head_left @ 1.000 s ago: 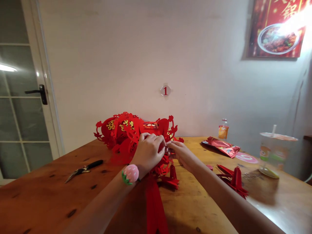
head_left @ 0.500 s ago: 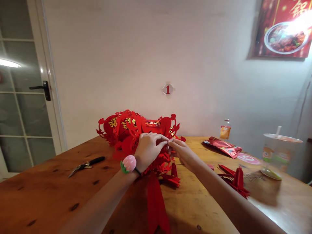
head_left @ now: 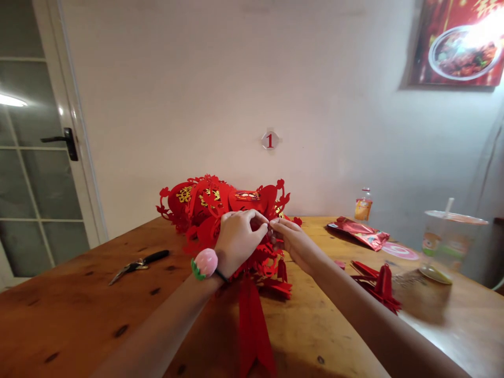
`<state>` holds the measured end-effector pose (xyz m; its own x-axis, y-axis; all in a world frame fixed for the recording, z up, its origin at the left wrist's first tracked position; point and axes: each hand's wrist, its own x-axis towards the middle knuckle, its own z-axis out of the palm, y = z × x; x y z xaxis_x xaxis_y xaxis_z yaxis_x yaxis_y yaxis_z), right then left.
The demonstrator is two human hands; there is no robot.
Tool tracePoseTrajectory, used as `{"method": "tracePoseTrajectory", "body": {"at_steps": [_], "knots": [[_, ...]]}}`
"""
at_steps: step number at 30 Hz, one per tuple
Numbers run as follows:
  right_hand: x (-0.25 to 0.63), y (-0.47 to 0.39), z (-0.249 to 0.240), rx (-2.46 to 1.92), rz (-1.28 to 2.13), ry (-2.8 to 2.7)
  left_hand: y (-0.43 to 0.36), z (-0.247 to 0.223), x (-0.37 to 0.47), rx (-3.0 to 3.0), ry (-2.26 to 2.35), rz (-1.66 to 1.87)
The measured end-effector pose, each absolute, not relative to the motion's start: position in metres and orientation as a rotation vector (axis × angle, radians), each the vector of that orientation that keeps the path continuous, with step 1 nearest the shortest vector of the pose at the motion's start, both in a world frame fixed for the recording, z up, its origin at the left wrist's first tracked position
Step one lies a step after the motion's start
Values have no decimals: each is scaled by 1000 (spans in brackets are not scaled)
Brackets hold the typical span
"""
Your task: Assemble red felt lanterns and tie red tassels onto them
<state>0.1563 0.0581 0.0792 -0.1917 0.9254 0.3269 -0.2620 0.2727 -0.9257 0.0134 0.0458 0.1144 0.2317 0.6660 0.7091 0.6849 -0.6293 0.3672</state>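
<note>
A red felt lantern [head_left: 248, 210] with gold characters and cut-out edges lies on its side on the wooden table. A red ribbon tail [head_left: 252, 325] hangs from it towards me. Over its near side, my left hand [head_left: 242, 231] is pinched, wearing a band with a pink strawberry ornament [head_left: 206, 262]. My right hand [head_left: 289, 236] is also pinched, its fingertips meeting the left ones. Whatever sits between the fingertips is too small to make out. Below the right hand hangs a small red tassel [head_left: 282, 270].
Pliers [head_left: 138, 265] with black handles lie at the left. On the right are several red tassels [head_left: 384, 289], small metal bits [head_left: 409, 278], a red foil packet [head_left: 358, 232], a bottle [head_left: 363, 205] and a clear plastic cup [head_left: 452, 244] with a straw. Behind the table [head_left: 157, 310] stands a wall.
The view has shifted slightly. Both hands stay pinched together at the lantern, with the fingertips only a little moved.
</note>
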Motion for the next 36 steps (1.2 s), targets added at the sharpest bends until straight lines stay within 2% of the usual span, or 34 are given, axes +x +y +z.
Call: {"method": "tracePoseTrajectory", "body": {"at_steps": [11,20,24,27,31,36], "knots": [[159,58,79,-748,1188,-1365,45,116,10,-2417,-1235,-1326],[162,59,83,-816,1100,-1362,44,120,9,-2425,-1218,-1418],[161,44,94,-724,805,-1416,48,117,7,-2464,-1267,-1469],[149,19,102,-721,533,-1734,48,115,7,-2615,-1263,-1550],[125,-12,97,-761,-77,-2164,46,115,8,-2737,-1196,-1700],[109,-22,79,-727,-517,-2157,45,115,10,-2653,-1178,-1924]]}}
